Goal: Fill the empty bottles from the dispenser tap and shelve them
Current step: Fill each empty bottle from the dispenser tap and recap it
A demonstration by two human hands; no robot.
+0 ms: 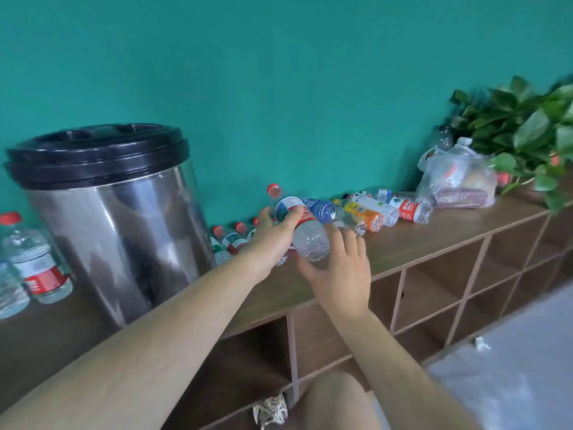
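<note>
My left hand (268, 240) grips an empty clear bottle (302, 228) with a red cap and a red and white label, held tilted above the shelf top, base toward me. My right hand (339, 270) is open just below and right of the bottle's base, fingers spread, touching or nearly touching it. The steel dispenser (124, 218) with a black lid stands at the left; its tap is not visible. Several empty bottles (366, 212) lie in a row on the wooden top behind my hands. Filled bottles (37, 262) stand left of the dispenser.
A wooden cubby shelf (434, 290) with open compartments runs below the top. A plastic bag (455, 181) of items and a leafy plant (527, 128) sit at the far right. More red-capped bottles (231, 240) lie beside the dispenser. My knee (335, 401) is at the bottom.
</note>
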